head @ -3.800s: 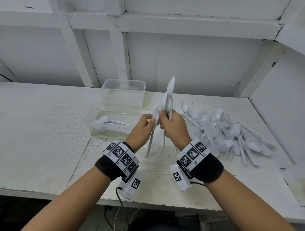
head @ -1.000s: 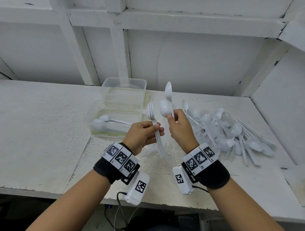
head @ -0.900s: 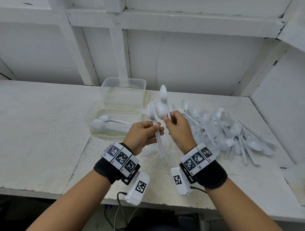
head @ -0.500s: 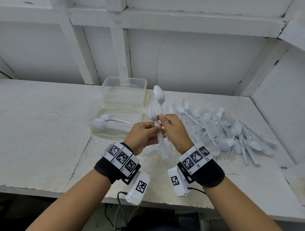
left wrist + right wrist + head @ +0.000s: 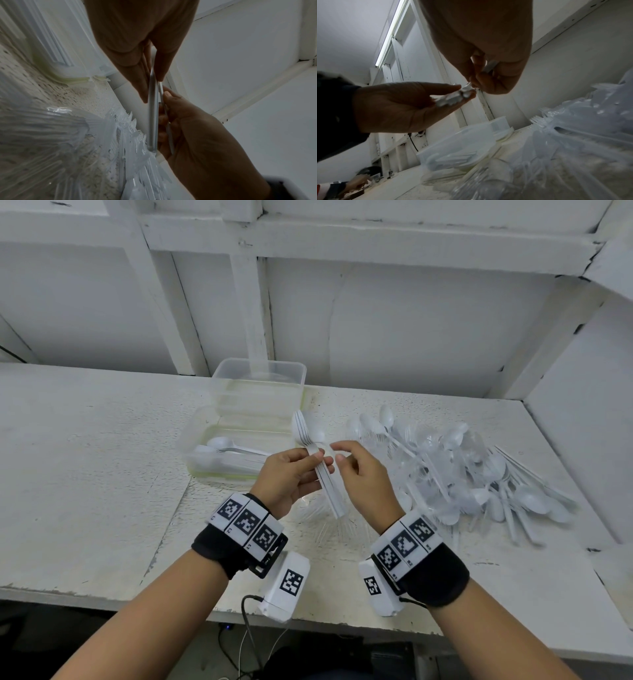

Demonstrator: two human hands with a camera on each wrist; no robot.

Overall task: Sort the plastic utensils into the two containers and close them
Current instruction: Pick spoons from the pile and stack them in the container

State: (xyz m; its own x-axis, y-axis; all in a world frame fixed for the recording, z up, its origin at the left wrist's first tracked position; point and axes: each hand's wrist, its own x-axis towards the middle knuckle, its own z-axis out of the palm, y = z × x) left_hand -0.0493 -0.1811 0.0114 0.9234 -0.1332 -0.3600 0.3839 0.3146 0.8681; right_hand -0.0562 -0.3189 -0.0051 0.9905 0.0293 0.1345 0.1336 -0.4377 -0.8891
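The plastic utensils are looking thin, light and springy, with slick handles that are likely to slide over one another, so I judge the safest hold to be a pinch across the flat handles near the middle, not at the tines or bowls. The left hand (image 5: pixel 291 474) is doing just that: its thumb and fingers are closing narrowly on a stack of forks (image 5: pixel 317 463), tines pointing up and away, handles fanning down toward the tabletop (image 5: pixel 85 474). The right hand (image 5: pixel 363 477) is hovering just beside it, its fingers (image 5: pixel 342 446) loosely curled; the right wrist view is showing a white utensil (image 5: pixel 489 67) pinched between thumb and fingers, though whether it is a fork or a spoon I cannot tell. The loose pile of utensils (image 5: pixel 462 470) is lying on the tabletop to the right. The 2 containers (image 5: pixel 257 392) are sitting uncovered at the back left, the nearer container (image 5: pixel 191 440) holding a few spoons (image 5: pixel 222 445)
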